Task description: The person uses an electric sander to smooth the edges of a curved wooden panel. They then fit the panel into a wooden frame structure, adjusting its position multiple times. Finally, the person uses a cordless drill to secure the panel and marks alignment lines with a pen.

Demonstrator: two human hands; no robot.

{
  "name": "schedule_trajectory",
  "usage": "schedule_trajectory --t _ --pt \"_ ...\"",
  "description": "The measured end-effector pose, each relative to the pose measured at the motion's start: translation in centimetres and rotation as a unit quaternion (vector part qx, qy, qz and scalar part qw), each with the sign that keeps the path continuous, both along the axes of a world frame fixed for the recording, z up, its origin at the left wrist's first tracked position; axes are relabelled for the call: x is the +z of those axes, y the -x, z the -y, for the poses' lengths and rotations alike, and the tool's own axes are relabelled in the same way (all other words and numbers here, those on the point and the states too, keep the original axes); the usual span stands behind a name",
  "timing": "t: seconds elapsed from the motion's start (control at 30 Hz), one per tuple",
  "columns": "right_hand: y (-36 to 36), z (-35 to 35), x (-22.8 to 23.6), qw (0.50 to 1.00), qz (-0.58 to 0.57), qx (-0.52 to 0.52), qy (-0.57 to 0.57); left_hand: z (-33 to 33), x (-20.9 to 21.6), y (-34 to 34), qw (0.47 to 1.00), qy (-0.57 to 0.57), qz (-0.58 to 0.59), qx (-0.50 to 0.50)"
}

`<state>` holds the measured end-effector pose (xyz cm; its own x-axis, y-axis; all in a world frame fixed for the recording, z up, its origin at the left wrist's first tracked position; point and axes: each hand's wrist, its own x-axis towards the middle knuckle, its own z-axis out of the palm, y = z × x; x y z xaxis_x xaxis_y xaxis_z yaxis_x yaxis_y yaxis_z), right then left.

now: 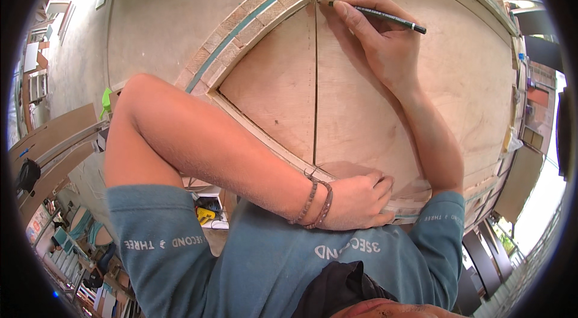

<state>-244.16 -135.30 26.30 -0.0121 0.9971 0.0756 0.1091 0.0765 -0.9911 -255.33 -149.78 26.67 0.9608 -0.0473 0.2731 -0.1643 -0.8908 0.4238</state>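
Observation:
My right hand (385, 41) pinches a dark pencil (391, 17) between thumb and fingers. Its point is close to the far end of the dark seam (315, 89), where two pale plywood panels (361, 119) meet the curved wooden frame (265, 32). Whether the point touches the wood, I cannot tell. At the frame's near edge rests my left hand (355, 200), its fingers curled closed over the rim. Anything under those fingers is hidden. Two beaded bracelets (316, 202) circle the left wrist.
The frame's outer rim is built of small wood blocks with a teal strip (241, 41) running through them. Beyond it lies concrete floor (150, 23). Long boards (54, 137) and a green object (106, 101) are at the left. A yellow tool (205, 215) lies below my left forearm.

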Motion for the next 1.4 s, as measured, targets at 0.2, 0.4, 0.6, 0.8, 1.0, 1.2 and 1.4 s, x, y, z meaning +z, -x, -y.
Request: schedule_trajectory --t 0.2,0.4,0.6,0.8,1.0,1.2,1.4 --pt "-0.2 -0.1 -0.1 1.0 -0.001 -0.005 -0.009 0.0 -0.1 -0.1 1.0 0.007 0.017 0.005" --pt "-0.1 -0.2 -0.3 1.0 -0.015 0.005 -0.02 -0.1 -0.2 -0.1 1.0 0.005 0.02 0.008" --pt "-0.3 -0.2 -0.2 0.999 0.022 0.014 -0.029 0.4 -1.1 -0.3 0.997 0.016 0.07 0.019" --pt "-0.3 -0.4 -0.7 0.998 0.022 -0.014 -0.05 -0.4 -0.1 0.0 1.0 0.008 0.018 -0.003" --pt "-0.2 -0.1 -0.9 0.996 -0.084 -0.025 -0.012 0.2 -0.3 0.0 1.0 -0.013 0.024 -0.003" --pt "-1.3 -0.7 -1.8 0.998 -0.035 -0.03 -0.049 0.0 0.2 0.0 0.996 -0.065 0.053 -0.003" --pt "-1.8 -0.1 -1.1 0.998 -0.02 -0.042 -0.051 0.1 1.2 0.5 0.985 -0.155 0.072 0.004"
